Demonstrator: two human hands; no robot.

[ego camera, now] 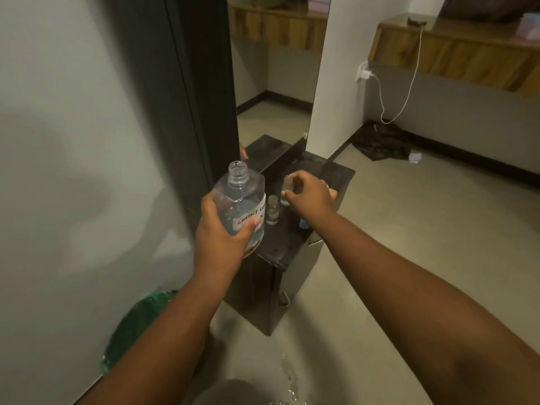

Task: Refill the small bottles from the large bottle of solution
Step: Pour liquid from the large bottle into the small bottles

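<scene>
— Counting from the dark cabinet (292, 249): what stands there?

— One large bottle (238, 197), uncapped and labelled, is gripped by the left hand (219, 232) over the cabinet's left edge. Two small bottles sit on its top: one (272, 211) stands free, the other (286, 192) is pinched by the right hand (311, 194). One blue cap (304, 223) lies beside them.

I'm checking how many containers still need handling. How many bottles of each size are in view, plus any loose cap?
Large bottle, uncapped, held in the left hand: 1
Small bottles, one standing, one at the right hand: 2
Blue cap: 1
Total: 4
</scene>
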